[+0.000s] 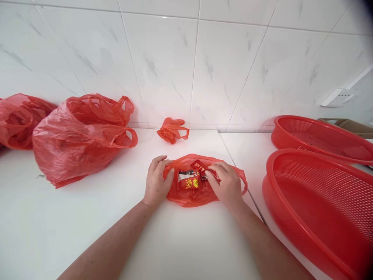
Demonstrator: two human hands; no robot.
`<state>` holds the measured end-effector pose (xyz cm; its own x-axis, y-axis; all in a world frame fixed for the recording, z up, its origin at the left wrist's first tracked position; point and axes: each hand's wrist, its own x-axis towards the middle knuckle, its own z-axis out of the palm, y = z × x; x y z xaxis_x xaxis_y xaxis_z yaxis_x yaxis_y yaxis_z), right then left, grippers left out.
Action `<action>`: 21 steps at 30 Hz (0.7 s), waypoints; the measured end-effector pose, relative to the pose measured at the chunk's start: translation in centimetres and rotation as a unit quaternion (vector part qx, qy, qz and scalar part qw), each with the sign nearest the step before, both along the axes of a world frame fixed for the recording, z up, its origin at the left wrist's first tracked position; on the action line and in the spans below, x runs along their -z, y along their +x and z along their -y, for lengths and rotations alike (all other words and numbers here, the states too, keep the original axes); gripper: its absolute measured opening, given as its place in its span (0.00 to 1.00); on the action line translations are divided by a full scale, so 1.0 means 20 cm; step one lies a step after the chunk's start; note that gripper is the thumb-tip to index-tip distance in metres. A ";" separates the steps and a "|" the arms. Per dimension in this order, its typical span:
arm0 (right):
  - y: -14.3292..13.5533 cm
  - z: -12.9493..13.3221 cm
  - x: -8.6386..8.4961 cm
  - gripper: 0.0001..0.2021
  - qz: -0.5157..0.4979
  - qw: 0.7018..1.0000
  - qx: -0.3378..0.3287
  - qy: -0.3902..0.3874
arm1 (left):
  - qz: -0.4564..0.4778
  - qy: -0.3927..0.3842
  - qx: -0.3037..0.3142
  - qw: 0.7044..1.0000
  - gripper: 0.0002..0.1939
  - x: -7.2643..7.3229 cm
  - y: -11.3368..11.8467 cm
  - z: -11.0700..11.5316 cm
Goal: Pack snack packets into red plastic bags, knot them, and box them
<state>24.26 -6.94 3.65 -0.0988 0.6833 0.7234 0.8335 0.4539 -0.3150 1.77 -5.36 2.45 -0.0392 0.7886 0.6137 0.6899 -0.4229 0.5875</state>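
From here I see the thin red plastic bag point(190, 200) on my white bench point(180, 245), long axis nine-to-three, handle point(245, 186) towards three. Left hand point(159, 181) gapes at nine; right hand's point(225, 181) grip, over glossy red packets point(189, 180), I can't tell.

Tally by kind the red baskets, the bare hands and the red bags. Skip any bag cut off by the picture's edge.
Red baskets: 2 (near one, far one)
Bare hands: 2 (left hand, right hand)
Red bags: 3 (large bag, small crumpled bag, open bag between the hands)
Total: 7
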 end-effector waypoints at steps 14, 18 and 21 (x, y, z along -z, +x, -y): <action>0.17 0.07 -0.03 0.23 0.039 0.969 0.242 -0.002 | -0.022 -0.063 -0.021 0.998 0.30 0.01 -0.06 -0.03; 0.25 0.09 -0.02 0.29 0.005 0.946 0.278 -0.165 | 0.011 -0.131 -0.051 0.990 0.32 0.03 -0.10 -0.03; 0.29 0.11 -0.05 0.21 -0.042 0.898 0.264 -0.349 | 0.074 -0.179 -0.056 0.980 0.30 0.03 -0.13 -0.04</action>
